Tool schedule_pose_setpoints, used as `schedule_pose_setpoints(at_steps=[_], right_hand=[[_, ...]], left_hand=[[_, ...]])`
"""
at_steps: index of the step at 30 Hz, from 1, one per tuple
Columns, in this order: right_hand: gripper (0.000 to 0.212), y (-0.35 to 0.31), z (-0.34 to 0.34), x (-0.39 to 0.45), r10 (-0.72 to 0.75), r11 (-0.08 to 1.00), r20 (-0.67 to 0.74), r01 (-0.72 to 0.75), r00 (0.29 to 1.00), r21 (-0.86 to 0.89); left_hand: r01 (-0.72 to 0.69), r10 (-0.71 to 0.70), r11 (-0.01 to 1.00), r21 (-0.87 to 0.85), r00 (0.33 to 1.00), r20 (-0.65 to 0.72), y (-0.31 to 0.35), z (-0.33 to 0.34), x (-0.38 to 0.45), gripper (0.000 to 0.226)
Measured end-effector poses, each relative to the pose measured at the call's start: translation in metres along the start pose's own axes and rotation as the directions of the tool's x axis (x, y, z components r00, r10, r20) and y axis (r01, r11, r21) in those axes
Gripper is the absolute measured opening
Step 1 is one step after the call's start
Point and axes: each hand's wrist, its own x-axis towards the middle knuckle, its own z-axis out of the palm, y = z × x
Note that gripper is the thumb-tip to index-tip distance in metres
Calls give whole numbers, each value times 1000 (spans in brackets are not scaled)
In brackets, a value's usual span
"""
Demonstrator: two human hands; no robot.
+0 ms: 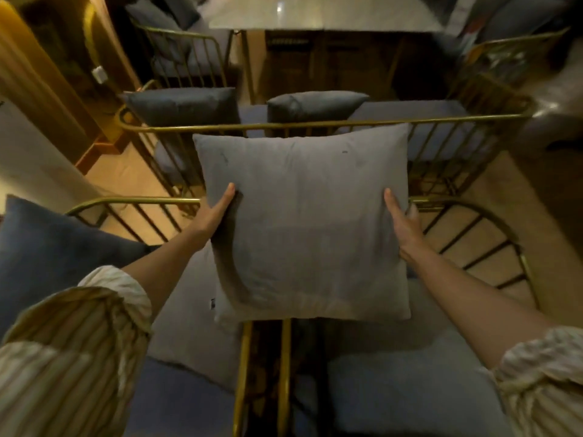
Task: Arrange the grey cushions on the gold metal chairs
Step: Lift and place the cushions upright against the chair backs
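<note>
A gold metal bench chair (315, 125) spans the upper middle of the frame, with two dark cushions (186, 106) propped at its rail. Two nearer gold chairs (132, 201) fill the lower half. A square grey cushion (303, 225) is held up at centre frame. The left hand (217, 209) and right hand (402, 216) press flat against its sides, fingers closed on it; fingertips behind are probably hidden. Striped sleeves (79, 342) sit in the lower corners.

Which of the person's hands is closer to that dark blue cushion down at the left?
The left. The left hand grips the grey cushion by its left edge, just above the dark blue cushion; the right hand holds the opposite edge, farther away.
</note>
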Motion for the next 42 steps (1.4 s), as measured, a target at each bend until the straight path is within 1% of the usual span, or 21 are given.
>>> schedule_pose_setpoints(at_steps=[1,3,6,8,9,11,12,14,17,21,24,26,28,29,31,33,36,38,40,41,42], right_hand=[[113,-8,-24,9,-27,1000,-22,27,999,-7],[118,-17,-70,35,-77,997,-41,78,996,11],[110,-35,-123,64,2,1000,-21,-1,1000,31],[96,-36,-154,85,54,998,0,-54,999,40],[101,-34,-166,95,66,997,3,-66,998,42],[125,-32,-182,112,78,997,4,-78,997,28],[132,-30,-189,121,71,997,11,-71,997,29],[138,-28,-202,142,67,996,56,-70,996,59],[140,-22,-211,169,123,987,119,-134,985,89],[128,-7,-215,197,207,974,189,-221,960,57],[104,19,-219,211,257,963,200,-269,946,32],[99,44,-219,213,318,947,198,-322,927,-13],[94,64,-219,212,369,929,151,-361,917,-80],[92,73,-219,213,393,919,121,-383,912,-99],[88,81,-216,215,452,887,60,-441,890,-135],[83,82,-211,214,461,880,23,-454,887,-139],[76,89,-207,211,427,891,-42,-428,903,-153],[77,115,-212,222,427,873,-76,-432,901,-225],[89,127,-208,222,466,809,-79,-461,881,-365],[86,122,-198,209,497,772,-51,-468,866,-430],[71,112,-187,191,523,740,-15,-462,852,-488]], left_hand=[[-4,4,1000,1,1000,25,6,29,2,88],[18,-18,1000,-3,999,45,12,85,10,88],[-14,16,999,-44,998,60,22,155,19,72],[10,-6,998,-59,998,62,26,194,29,86],[30,-25,997,-71,998,64,26,210,35,97],[68,-63,994,-89,997,53,25,235,44,111],[81,-77,993,-85,996,44,22,246,49,117],[90,-87,993,-76,995,39,19,265,56,119],[102,-99,992,-78,994,46,11,282,63,121],[89,-89,995,-33,996,16,-4,297,70,116],[128,-129,990,65,992,5,-22,303,82,112],[206,-205,962,178,978,-22,-36,308,84,99],[229,-213,928,293,973,-84,-52,317,86,75],[232,-205,921,313,972,-117,-56,321,86,72],[243,-218,934,260,968,-124,-55,327,87,80],[260,-243,947,188,964,-108,-52,328,90,79],[261,-238,940,218,963,-127,-55,325,83,78],[227,-200,943,243,971,-133,-55,322,67,69],[258,-219,918,301,963,-158,-59,317,53,61],[300,-252,898,321,950,-185,-60,313,44,63],[335,-277,881,335,938,-209,-61,306,34,67]])
